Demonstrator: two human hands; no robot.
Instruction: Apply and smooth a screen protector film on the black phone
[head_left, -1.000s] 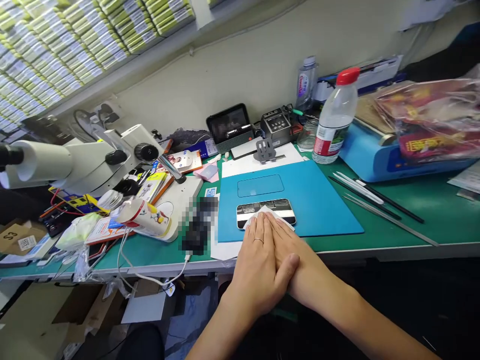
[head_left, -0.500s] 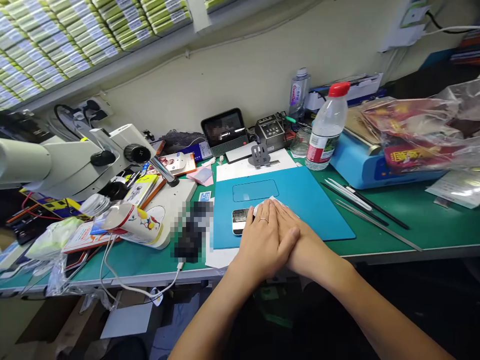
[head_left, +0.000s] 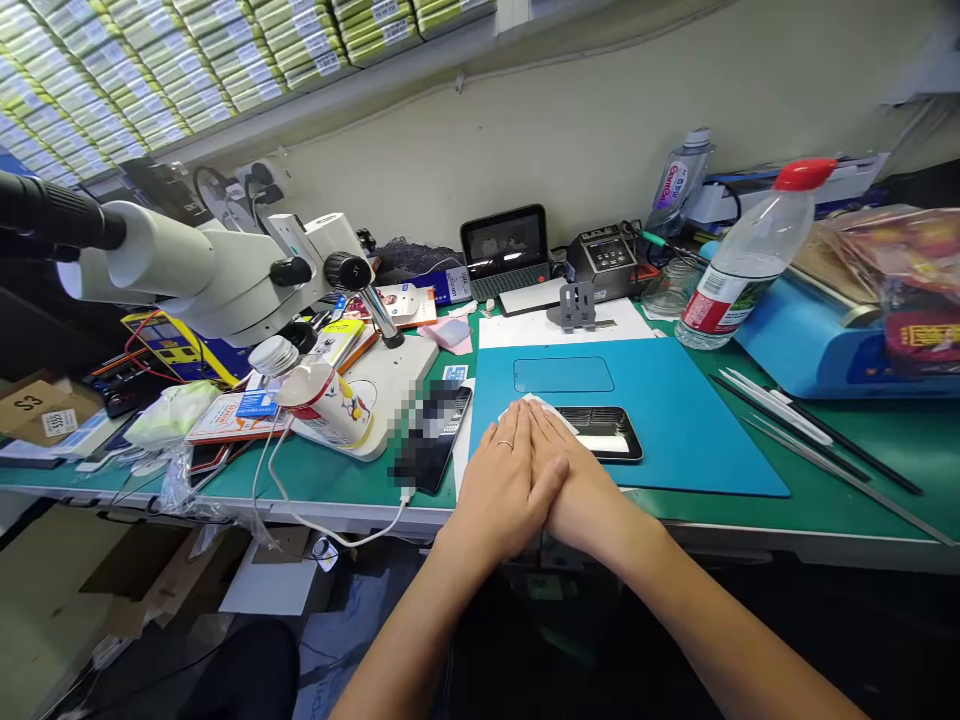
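Observation:
A phone (head_left: 606, 433) with a dark, shiny screen lies on the blue mat (head_left: 697, 440); its right end shows and my hands cover the rest. Between hands and screen is a white cloth or tissue (head_left: 551, 405), of which only the edges can be seen. My left hand (head_left: 501, 478), with a ring on one finger, lies flat with its fingers stretched out. Against it, partly beneath it, my right hand (head_left: 574, 475) presses down with straight fingers. Just beyond the phone, a clear phone-shaped sheet with a dark outline (head_left: 564, 374) rests on the mat.
To the left stand a microscope (head_left: 202, 275) and a tilted drink bottle (head_left: 326, 400), near a cabled phone (head_left: 442, 440). A red-capped bottle (head_left: 739, 270) and several thin tools (head_left: 817, 425) lie or stand to the right. At the back is a small screen (head_left: 504, 245).
Both hands have slid with the white cloth from the phone's right part to its left, uncovering the right end and covering the left. The camera view has turned left.

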